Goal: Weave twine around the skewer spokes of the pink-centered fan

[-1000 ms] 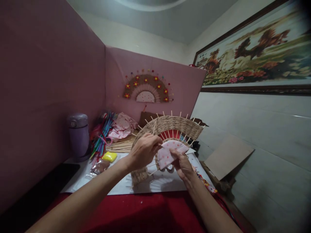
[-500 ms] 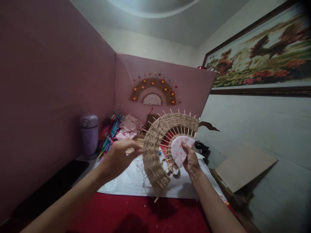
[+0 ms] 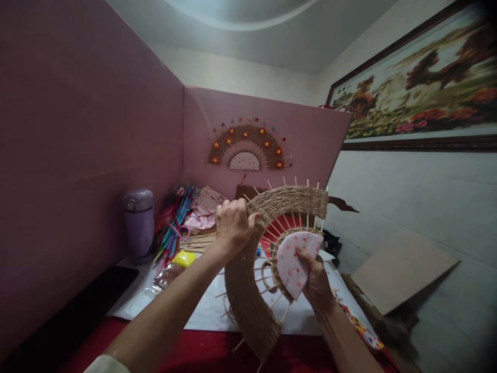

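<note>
A half-ring of woven twine on thin wooden sticks [image 3: 245,292], shaped like a fan, is held up in front of me. Its inner half-disc of white cloth with pink dots [image 3: 297,259] is gripped by my right hand [image 3: 320,282], the thumb lying on the front and the fingers behind. My left hand [image 3: 236,223] is closed over the upper left of the woven band, thumb on the near face, fingertips hidden behind. Stick ends poke out past the band's outer edge. Behind it, partly covered, scissors [image 3: 267,274] lie on the white sheet.
A purple bottle [image 3: 139,223] stands at the left, beside coloured pipe cleaners [image 3: 176,220] and pink cloth [image 3: 205,199]. A yellow packet [image 3: 184,258] lies on the white sheet [image 3: 209,318]. A flowered fan [image 3: 245,134] hangs on the pink panel. Cardboard [image 3: 404,269] leans at the right.
My left hand has moved up and right from beside the woven band and closed on it. The fan has come lower and nearer, and its band has tilted.
</note>
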The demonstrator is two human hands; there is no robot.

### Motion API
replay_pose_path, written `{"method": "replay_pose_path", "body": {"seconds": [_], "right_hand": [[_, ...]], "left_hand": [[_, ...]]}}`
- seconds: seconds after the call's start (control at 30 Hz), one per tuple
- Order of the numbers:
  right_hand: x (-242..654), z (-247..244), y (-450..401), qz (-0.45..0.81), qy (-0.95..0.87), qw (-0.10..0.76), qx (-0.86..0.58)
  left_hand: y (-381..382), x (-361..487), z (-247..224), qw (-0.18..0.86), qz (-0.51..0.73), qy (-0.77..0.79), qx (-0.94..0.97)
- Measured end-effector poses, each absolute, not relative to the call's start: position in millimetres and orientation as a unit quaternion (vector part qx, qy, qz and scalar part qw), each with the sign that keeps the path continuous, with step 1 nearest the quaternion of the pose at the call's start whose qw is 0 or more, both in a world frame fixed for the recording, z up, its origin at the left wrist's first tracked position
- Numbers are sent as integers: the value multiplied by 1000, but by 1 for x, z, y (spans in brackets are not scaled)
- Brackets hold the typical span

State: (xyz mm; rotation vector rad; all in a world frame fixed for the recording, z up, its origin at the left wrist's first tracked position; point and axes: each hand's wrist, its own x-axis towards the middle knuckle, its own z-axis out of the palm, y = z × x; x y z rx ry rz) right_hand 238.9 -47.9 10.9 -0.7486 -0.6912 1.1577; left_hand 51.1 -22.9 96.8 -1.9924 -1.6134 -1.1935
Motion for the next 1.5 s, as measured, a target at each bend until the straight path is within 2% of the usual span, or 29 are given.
{"method": "replay_pose_path", "body": {"seconds": [0.53, 1.17, 1.23, 1.4, 1.5], "right_hand": [[245, 8, -48, 513, -304, 718, -359], [245, 11, -47, 532, -252, 730, -346], [246, 10, -46, 528, -257, 732, -346], [253, 7, -43, 513, -263, 740, -347], [255, 8, -42, 513, -253, 742, -351]], "left_hand": [[-15, 27, 103, 11, -388, -533, -752], [-25, 19, 111, 30, -404, -501, -764], [-22, 18, 112, -10, -416, -483, -770], [-19, 13, 118, -248, -479, -388, -747], [-23, 10, 123, -336, -508, -371, -701]]}}
